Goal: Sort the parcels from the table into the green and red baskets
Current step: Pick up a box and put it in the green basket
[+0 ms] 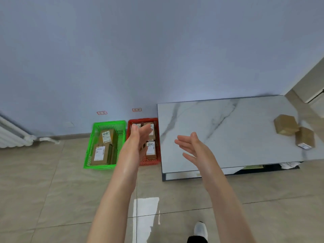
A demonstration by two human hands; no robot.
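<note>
The left hand (138, 137) and right hand (190, 146) hang spread, palms facing, holding nothing. Just beyond them, the green basket (100, 166) and red basket (150, 163) each hold labelled boxes (100, 153); two plain brown parcels (286, 124) sit touching at the marble table's (219, 128) right end

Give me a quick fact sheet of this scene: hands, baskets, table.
Table: marble top, two brown parcels at its right end, close together
Green basket: on the floor, labelled parcels inside
Red basket: between green basket and table, more parcels inside
Left hand: open, empty, in front of the red basket
Right hand: open, empty, near the table's left end
</note>
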